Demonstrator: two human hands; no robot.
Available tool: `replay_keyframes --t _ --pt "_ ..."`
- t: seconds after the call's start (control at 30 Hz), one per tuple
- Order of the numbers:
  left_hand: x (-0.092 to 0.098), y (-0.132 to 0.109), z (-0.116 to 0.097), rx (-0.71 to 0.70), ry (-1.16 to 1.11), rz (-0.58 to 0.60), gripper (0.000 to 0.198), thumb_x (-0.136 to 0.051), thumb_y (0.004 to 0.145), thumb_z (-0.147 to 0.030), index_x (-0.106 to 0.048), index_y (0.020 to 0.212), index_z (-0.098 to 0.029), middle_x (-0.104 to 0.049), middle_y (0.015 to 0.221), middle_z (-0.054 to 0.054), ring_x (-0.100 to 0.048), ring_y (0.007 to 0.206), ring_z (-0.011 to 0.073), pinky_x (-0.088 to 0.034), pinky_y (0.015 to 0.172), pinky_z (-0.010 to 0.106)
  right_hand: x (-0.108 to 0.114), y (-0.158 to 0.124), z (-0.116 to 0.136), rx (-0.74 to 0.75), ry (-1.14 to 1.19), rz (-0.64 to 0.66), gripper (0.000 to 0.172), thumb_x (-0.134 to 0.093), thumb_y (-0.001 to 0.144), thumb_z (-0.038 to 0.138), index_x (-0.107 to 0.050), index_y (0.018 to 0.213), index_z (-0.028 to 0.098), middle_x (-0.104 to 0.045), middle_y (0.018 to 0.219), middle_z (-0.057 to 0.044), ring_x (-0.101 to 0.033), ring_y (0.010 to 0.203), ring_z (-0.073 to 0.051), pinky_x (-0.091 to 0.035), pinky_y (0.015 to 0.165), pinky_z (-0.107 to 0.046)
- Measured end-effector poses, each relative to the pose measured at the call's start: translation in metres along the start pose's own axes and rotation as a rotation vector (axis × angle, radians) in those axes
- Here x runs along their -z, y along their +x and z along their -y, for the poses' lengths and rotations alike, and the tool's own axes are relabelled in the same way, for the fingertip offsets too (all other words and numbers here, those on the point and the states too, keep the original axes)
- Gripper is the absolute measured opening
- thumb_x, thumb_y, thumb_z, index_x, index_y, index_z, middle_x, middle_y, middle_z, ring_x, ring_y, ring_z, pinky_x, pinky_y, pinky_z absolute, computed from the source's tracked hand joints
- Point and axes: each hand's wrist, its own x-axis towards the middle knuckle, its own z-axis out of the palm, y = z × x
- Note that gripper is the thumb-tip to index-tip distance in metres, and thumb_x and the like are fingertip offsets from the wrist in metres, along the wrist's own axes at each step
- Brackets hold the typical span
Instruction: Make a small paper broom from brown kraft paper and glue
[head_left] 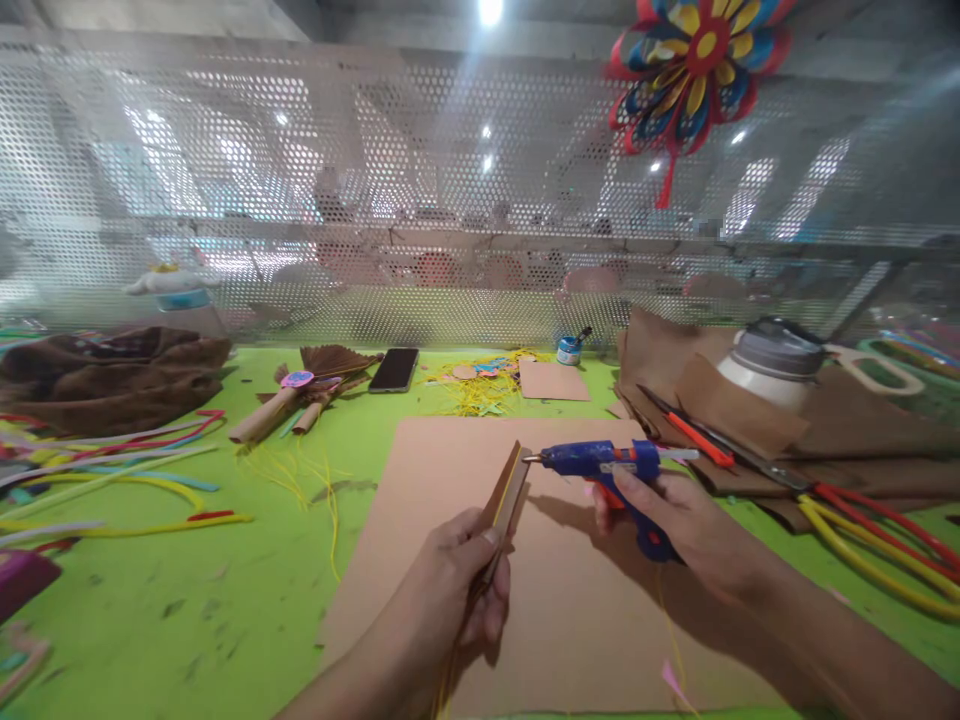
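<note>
My left hand (469,572) is closed on a strip of folded brown paper (509,500), thumb along its near face. The strip tilts up and away, and yellow string trails below the hand. In my right hand (686,515) is a blue hot glue gun (596,459) with an orange trigger. Its metal nozzle meets, or comes very near, the upper end of the paper; I cannot tell whether it touches. Both hands are above a flat brown cardboard sheet (592,620) on the green table. A small pink scrap (673,677) lies on the cardboard's near part.
At right lie large scissors (847,510), an orange cutter (701,440), brown paper sheets (847,445) and a lidded cup (776,360). Beyond are a phone (394,370), a folded paper fan (337,370) and yellow shreds (480,395). Coloured strips (112,480) spread left. A perforated screen (420,200) stands behind.
</note>
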Motion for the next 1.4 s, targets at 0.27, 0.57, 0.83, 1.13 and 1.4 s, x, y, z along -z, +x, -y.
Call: replay_keyframes --t 0.27,0.57,0.83,1.13,1.4 --pt "0.001 -0.001 0.001 0.022 0.032 0.016 0.024 -0.052 0.083 -0.036 -0.052 0.07 -0.016 -0.046 0.041 -0.003 -0.033 0.028 0.0045 -0.013 0.033 0.019 0.001 0.001 -0.005 0.022 -0.056 -0.04 0.043 -0.042 0.091 0.051 -0.06 0.073 0.017 -0.063 0.077 -0.007 -0.058 0.075 -0.019 -0.045 0.073 -0.031" --pt "0.003 0.0 0.0 0.019 0.018 0.019 0.019 -0.052 0.082 -0.034 -0.051 0.076 -0.016 -0.044 0.045 -0.005 -0.034 0.03 0.0049 -0.018 0.033 0.017 -0.004 0.0 -0.006 0.051 -0.071 -0.074 0.043 -0.042 0.092 0.05 -0.061 0.075 0.016 -0.063 0.076 -0.005 -0.057 0.073 -0.017 -0.044 0.07 -0.028" --pt "-0.001 -0.003 -0.005 0.005 -0.011 0.013 0.016 -0.056 0.08 -0.031 -0.049 0.077 -0.017 -0.048 0.053 -0.005 -0.033 0.031 0.0025 -0.017 0.033 0.016 -0.01 -0.003 -0.005 0.037 -0.067 -0.029 0.046 -0.042 0.09 0.054 -0.059 0.07 0.017 -0.06 0.068 -0.003 -0.055 0.066 -0.016 -0.043 0.065 -0.03" --pt "0.003 -0.001 -0.005 0.027 0.007 0.029 0.016 -0.05 0.083 -0.028 -0.048 0.072 -0.016 -0.046 0.05 -0.004 -0.033 0.031 0.0036 -0.017 0.032 0.016 -0.004 0.003 -0.006 0.058 -0.052 -0.085 0.042 -0.043 0.091 0.052 -0.056 0.07 0.017 -0.059 0.068 -0.003 -0.054 0.066 -0.017 -0.041 0.067 -0.033" --pt "-0.001 -0.002 -0.011 0.037 0.025 0.012 0.014 -0.05 0.084 -0.027 -0.05 0.076 -0.016 -0.048 0.052 -0.004 -0.034 0.032 0.0025 -0.015 0.034 0.016 -0.004 0.001 -0.006 0.048 -0.058 -0.075 0.043 -0.042 0.091 0.051 -0.058 0.072 0.017 -0.059 0.068 -0.004 -0.054 0.067 -0.017 -0.041 0.068 -0.033"
